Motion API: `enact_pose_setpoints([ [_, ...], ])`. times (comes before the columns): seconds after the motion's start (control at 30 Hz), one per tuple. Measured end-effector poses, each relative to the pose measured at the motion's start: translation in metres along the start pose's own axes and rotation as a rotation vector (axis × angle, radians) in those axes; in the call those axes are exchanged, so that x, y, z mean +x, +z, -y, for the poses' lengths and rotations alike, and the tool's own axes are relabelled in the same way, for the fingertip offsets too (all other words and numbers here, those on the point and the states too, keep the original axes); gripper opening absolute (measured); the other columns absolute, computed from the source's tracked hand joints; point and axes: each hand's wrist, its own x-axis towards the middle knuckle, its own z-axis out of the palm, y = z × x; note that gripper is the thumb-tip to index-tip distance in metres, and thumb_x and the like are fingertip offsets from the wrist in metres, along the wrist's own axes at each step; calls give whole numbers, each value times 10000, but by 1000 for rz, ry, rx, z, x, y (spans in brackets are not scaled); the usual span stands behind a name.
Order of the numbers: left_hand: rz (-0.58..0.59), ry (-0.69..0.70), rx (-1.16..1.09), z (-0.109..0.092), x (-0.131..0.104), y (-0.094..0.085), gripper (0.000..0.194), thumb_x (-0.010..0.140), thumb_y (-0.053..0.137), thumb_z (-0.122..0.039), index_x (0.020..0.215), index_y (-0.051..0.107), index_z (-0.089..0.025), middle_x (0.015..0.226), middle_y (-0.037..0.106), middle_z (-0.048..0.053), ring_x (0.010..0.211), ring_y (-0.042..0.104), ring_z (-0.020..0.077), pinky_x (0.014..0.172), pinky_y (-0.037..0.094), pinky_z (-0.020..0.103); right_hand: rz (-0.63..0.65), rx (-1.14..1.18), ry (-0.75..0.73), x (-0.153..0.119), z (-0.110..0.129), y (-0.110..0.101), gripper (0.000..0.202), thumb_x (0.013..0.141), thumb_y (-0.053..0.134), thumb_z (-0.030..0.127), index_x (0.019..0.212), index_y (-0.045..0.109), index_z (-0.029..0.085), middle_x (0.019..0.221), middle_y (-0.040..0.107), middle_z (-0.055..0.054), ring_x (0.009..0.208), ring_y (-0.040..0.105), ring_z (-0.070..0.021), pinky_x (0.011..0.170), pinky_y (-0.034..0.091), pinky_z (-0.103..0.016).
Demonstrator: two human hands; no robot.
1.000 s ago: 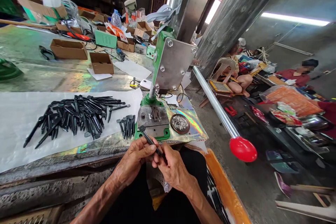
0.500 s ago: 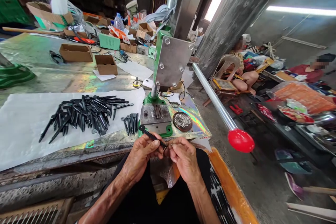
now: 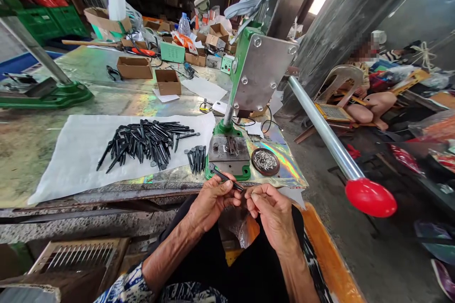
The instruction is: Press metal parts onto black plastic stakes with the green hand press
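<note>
My left hand (image 3: 215,201) is closed round a slim black plastic stake (image 3: 226,179) with a rounded flat head. The stake slants, its head up toward the base of the green hand press (image 3: 229,149) and its other end toward my right hand. My right hand (image 3: 272,210) is pinched shut close to that lower end; what its fingertips hold is too small to name. Behind it, a round brown dish (image 3: 253,163) holds many tiny silver metal pieces. A small row of similar black stakes (image 3: 195,158) lies just left of the press.
A large heap of black stakes (image 3: 145,144) lies on white sheeting (image 3: 71,161). The press's metal lever with a red knob (image 3: 370,197) juts out at the right. Small cardboard boxes (image 3: 168,82) stand farther back. A person (image 3: 369,104) sits at the far right.
The view has turned left, so the bench and press appear farther right. Both hands stay together in front of the press, the left still holding the black stake.
</note>
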Motion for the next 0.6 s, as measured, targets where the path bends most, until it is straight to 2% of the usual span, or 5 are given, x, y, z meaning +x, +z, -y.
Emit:
enact_pose_setpoints([
  [0.23, 0, 8, -36, 0, 1, -2, 282, 668, 798, -219, 828, 582, -133, 680, 639, 15, 593, 617, 111, 545, 539, 202, -7, 65, 17, 2, -3, 5, 165, 764, 716, 281, 726, 600, 170, 714, 601, -25, 487, 452, -83, 433, 321, -209],
  [0.4, 32, 14, -57, 1, 2, -4, 265, 681, 789, -218, 826, 584, -132, 663, 638, 22, 595, 612, 110, 539, 536, 190, 2, 33, 44, 3, -6, 10, 165, 773, 724, 311, 788, 649, 165, 630, 556, -3, 498, 449, -85, 455, 332, -206],
  [0.6, 42, 5, -89, 0, 3, -8, 282, 665, 806, -227, 826, 597, -128, 675, 651, 27, 596, 613, 106, 541, 543, 185, -6, 122, 65, 6, -4, 15, 159, 714, 743, 289, 777, 683, 155, 581, 545, -6, 497, 449, -90, 465, 322, -210],
])
